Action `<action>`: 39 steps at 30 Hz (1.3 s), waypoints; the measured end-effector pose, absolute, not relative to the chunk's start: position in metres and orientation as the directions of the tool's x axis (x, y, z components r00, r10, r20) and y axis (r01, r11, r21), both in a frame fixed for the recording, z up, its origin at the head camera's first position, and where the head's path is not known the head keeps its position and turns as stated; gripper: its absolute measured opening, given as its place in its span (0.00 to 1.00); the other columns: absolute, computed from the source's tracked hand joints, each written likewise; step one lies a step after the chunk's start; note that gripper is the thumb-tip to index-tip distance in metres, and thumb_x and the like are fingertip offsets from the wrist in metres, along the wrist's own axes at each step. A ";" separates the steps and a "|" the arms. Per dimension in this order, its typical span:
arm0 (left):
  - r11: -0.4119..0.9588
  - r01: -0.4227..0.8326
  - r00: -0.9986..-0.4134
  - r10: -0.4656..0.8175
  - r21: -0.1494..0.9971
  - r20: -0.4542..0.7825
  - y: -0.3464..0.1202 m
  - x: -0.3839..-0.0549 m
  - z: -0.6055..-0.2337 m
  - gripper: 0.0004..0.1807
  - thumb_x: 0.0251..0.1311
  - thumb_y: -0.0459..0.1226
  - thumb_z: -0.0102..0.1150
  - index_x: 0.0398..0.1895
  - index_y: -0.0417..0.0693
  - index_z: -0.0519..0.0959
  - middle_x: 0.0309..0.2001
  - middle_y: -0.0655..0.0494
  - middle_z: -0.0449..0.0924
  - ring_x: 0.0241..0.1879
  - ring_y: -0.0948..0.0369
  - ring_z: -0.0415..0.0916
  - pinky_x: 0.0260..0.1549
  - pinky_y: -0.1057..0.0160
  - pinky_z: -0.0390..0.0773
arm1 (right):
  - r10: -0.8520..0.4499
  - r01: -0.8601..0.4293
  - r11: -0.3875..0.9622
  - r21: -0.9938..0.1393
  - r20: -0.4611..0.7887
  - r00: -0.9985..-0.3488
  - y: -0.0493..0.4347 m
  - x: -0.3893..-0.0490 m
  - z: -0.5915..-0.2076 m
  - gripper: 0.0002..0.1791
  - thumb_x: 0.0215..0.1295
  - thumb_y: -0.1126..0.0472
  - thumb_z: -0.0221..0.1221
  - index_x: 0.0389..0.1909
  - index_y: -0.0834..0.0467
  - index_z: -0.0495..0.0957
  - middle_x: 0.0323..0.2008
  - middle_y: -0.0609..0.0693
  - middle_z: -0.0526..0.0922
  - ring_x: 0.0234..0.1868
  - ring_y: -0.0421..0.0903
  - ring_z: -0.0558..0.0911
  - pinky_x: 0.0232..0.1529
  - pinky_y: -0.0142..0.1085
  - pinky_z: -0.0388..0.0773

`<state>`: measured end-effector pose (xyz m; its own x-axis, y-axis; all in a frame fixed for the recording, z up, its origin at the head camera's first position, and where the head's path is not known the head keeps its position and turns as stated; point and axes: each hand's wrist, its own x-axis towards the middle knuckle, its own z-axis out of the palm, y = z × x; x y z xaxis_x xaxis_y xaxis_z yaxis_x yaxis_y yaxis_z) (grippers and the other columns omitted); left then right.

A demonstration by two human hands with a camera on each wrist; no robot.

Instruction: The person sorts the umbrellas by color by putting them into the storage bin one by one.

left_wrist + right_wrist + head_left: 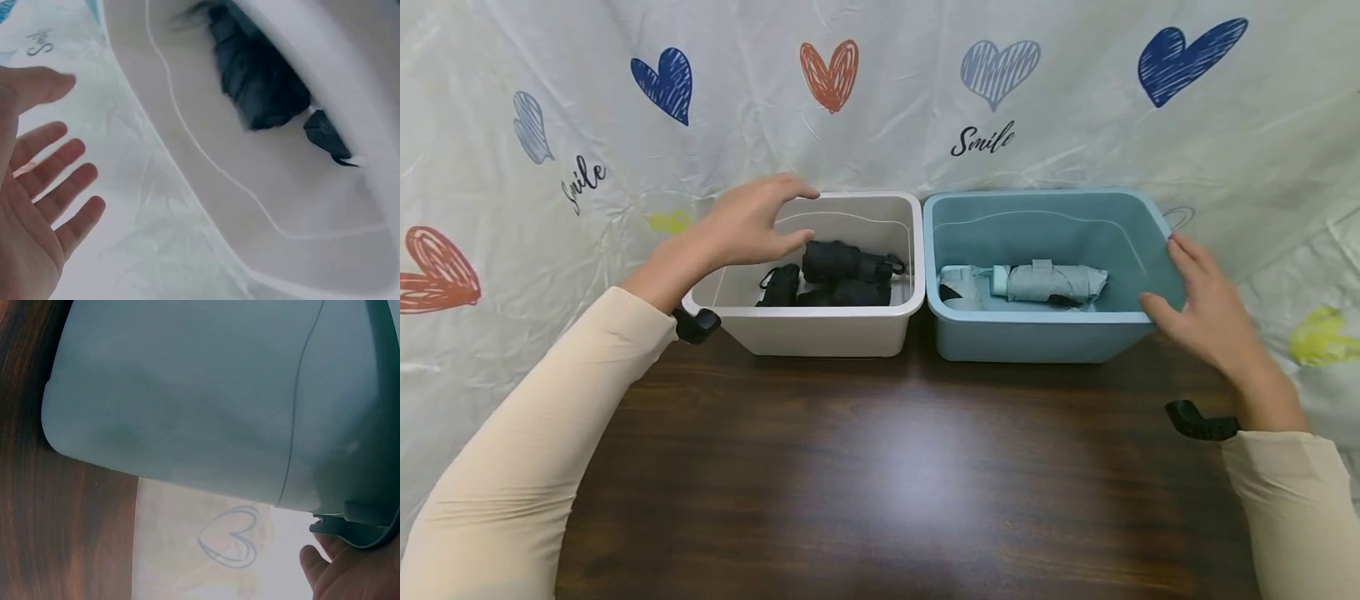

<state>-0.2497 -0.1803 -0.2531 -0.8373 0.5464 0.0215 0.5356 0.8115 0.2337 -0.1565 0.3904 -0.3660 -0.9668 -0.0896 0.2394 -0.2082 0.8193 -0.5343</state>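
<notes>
My left hand hovers at the left end of a white bin, fingers spread and holding nothing. In the left wrist view its palm and separate fingers show beside the bin's rim. Several black folded umbrellas lie inside that bin. My right hand grips the right end of a blue bin, thumb over the near corner of the rim. From the right wrist, the fingers show under the rim's handle lip. Light blue folded umbrellas lie in the blue bin.
Both bins stand side by side at the back of a dark wooden table. Behind them hangs a white plastic sheet printed with hearts and "Smile". A black wrist mount sits at the left cuff, another at the right.
</notes>
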 end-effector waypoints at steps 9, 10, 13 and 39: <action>0.830 0.483 -0.875 0.474 0.279 0.104 -0.225 -0.207 -0.249 0.26 0.74 0.44 0.60 0.72 0.45 0.76 0.71 0.42 0.76 0.73 0.41 0.71 0.72 0.37 0.69 | -0.101 -0.208 0.809 -0.550 0.219 -0.971 0.390 -0.157 -0.368 0.46 0.73 0.54 0.54 0.85 0.64 0.46 0.86 0.65 0.46 0.81 0.77 0.51 0.76 0.77 0.48; 0.831 0.481 -0.876 0.468 0.281 0.117 -0.229 -0.203 -0.249 0.26 0.74 0.43 0.61 0.71 0.45 0.77 0.70 0.41 0.77 0.72 0.41 0.71 0.72 0.37 0.69 | -0.100 -0.207 0.809 -0.551 0.218 -0.971 0.391 -0.158 -0.367 0.46 0.73 0.54 0.54 0.85 0.64 0.46 0.86 0.64 0.46 0.81 0.77 0.51 0.76 0.77 0.48; 0.831 0.483 -0.876 0.455 0.278 0.162 -0.241 -0.189 -0.254 0.26 0.73 0.43 0.62 0.70 0.43 0.78 0.68 0.39 0.78 0.70 0.39 0.73 0.69 0.36 0.70 | -0.093 -0.200 0.813 -0.547 0.216 -0.972 0.393 -0.161 -0.366 0.46 0.73 0.54 0.53 0.85 0.64 0.46 0.86 0.64 0.46 0.80 0.78 0.52 0.74 0.78 0.49; 0.769 0.542 -0.812 0.376 0.339 0.447 -0.231 -0.129 -0.302 0.26 0.62 0.33 0.71 0.65 0.45 0.82 0.66 0.43 0.81 0.67 0.41 0.75 0.66 0.35 0.69 | -0.051 -0.165 0.819 -0.550 0.216 -0.975 0.392 -0.154 -0.370 0.45 0.70 0.54 0.50 0.85 0.63 0.48 0.86 0.62 0.48 0.83 0.73 0.52 0.76 0.75 0.50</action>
